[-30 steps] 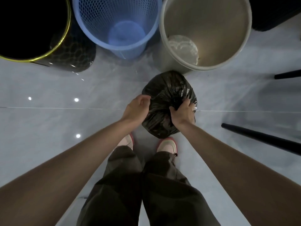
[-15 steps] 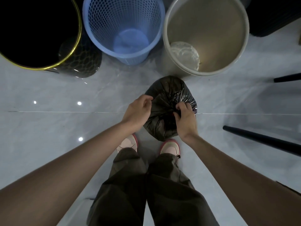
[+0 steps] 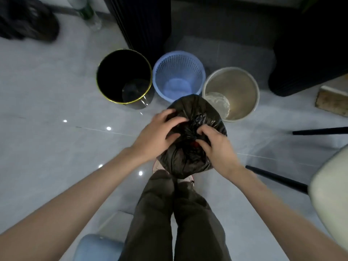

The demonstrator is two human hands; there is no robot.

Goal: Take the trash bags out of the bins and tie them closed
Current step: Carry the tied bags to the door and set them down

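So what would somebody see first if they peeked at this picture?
A bulging black trash bag is right in the middle, with the left hand pressing on its top and the right hand pinching its gathered neck. Behind it stand three bins in a row: a black bin, a blue basket and a grey bin.

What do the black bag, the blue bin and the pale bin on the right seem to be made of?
The bag looks like thin glossy plastic film: it wrinkles and catches light. The blue bin seems moulded plastic, matte, with a lattice wall. The pale bin has a smooth dull wall, perhaps plastic or metal; I cannot tell which.
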